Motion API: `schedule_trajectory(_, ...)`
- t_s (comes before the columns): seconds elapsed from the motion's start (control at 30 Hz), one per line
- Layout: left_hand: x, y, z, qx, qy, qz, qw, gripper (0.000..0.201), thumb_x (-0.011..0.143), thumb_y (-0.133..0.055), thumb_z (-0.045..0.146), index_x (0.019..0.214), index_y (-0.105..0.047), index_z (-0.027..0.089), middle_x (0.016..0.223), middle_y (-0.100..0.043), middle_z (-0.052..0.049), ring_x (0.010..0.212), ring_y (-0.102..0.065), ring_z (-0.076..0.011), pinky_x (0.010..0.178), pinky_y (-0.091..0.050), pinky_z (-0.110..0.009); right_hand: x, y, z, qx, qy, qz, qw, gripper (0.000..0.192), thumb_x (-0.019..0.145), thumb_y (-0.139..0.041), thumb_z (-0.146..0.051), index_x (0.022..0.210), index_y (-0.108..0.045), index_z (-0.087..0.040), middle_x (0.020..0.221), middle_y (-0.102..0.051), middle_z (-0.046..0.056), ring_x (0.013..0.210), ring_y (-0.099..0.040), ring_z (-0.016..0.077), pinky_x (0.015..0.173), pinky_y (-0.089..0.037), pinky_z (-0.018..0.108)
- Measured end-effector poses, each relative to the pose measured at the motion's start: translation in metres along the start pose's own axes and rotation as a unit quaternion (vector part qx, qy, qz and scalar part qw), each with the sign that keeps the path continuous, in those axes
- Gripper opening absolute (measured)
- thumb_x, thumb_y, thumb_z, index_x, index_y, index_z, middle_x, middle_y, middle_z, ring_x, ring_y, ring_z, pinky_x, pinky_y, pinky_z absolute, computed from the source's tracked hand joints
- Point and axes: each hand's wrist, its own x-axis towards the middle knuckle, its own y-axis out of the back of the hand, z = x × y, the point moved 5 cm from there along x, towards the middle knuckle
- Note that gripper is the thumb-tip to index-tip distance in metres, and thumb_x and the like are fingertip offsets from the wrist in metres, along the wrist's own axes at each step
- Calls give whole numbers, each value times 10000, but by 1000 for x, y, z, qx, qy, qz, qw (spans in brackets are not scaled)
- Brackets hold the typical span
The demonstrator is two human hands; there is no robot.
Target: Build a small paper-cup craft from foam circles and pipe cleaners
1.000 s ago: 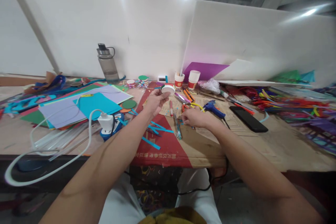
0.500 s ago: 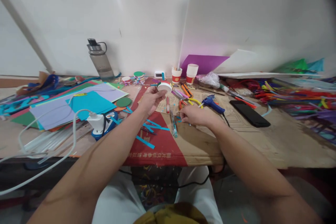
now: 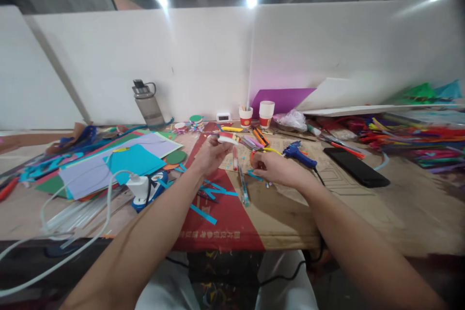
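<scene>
Clutter (image 3: 152, 155) of flat coloured paper sheets left of hands; blue glue gun (image 3: 298, 153) and black phone (image 3: 356, 167) right, apart | left hand (image 3: 212, 152) pinching small paper cup (image 3: 228, 139), white with red band, raised above cardboard table (image 3: 327, 203) | right hand (image 3: 272, 167) curled low near thin blue paper strips (image 3: 209, 193); its grip cannot be told
</scene>
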Motion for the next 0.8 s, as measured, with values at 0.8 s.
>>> schedule_trajectory(0.8,-9,-14,16,194,-125,-193,954,235,692,-816,366,783,-730,167,1006,-719,-134,981,-672,-241,907,-504,-390,-26,38,-26,30,193,410,891,91,874,-586,-146,862,-639,-218,862,-673,49,847,-619,184,785,-497,343)
